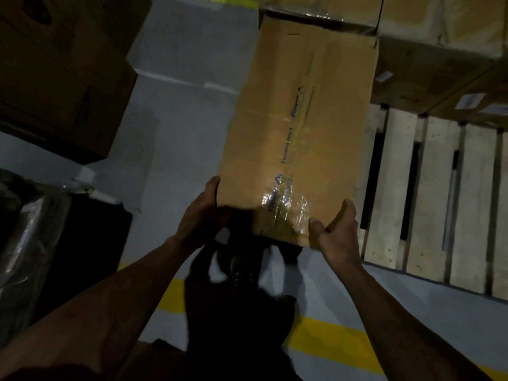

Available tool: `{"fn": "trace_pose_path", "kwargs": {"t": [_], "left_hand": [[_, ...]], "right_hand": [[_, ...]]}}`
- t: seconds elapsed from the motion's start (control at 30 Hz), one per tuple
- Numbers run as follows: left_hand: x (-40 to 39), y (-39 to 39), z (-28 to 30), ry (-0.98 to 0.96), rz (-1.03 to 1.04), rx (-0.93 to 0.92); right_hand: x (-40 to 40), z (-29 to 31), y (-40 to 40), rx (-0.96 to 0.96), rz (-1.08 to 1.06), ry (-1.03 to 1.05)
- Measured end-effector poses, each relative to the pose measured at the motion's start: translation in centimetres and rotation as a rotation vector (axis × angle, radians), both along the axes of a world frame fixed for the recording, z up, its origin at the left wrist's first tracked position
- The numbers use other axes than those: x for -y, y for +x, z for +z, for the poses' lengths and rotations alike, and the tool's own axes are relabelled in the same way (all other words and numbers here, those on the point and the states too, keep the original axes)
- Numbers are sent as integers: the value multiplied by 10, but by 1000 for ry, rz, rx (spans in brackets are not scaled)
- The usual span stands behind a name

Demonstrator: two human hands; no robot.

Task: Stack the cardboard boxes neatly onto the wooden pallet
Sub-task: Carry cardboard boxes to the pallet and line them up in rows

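Under both hands spreads a grey painted floor (pixel 189 127). A yellow floor line (pixel 327 329) crosses it below the wrists, running between the two forearms and out past the right one; a second yellow stripe (pixel 220 0) shows faintly far ahead of the left hand, at the top edge. Directly beneath the hands, a dark shoe (pixel 243 270) stands on the floor. Well to the left of the left forearm sits a dark bundle wrapped in shiny plastic film (pixel 30 240), its wrap catching the light.
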State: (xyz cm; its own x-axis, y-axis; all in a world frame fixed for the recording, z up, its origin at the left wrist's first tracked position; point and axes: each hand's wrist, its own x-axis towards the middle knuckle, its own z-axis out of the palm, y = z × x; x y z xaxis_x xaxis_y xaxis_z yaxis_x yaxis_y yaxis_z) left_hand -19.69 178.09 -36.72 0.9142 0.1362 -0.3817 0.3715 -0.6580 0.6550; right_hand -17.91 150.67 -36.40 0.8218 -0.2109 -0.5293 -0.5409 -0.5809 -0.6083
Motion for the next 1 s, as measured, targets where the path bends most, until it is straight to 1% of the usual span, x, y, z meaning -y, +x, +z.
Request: {"fn": "trace_pose_path", "kwargs": {"t": [0.1,0.17,0.23,0.3,0.37,0.47,0.57,0.73,0.83,0.93,1.0], "left_hand": [[2,37,-2,-81,78,-61],[3,62,-5,-105,130,-106],[4,85,-9,-180,195,-134],[5,104,-13,-232,240,-139],[3,111,-16,-230,273,-148],[1,106,-16,-206,255,-132],[0,106,-17,-175,247,-155],[2,107,-20,-69,183,-164],[1,110,-18,-111,160,-149],[-1,119,-15,-175,202,-160],[-1,130,-13,-182,198,-171]], "right_hand": [[-6,-7,36,55,-85,16],[-9,-12,61,45,-121,12],[-10,-16,82,24,-154,3],[-12,-19,94,34,-180,-16],[-15,-21,94,53,-202,-18],[-19,-19,88,58,-226,6],[-19,-20,86,63,-240,26],[-19,-20,90,28,-239,4],[-20,-16,96,-2,-228,-21],[-19,-14,102,-55,-232,-19],[-18,-12,110,-93,-243,-14]]}}
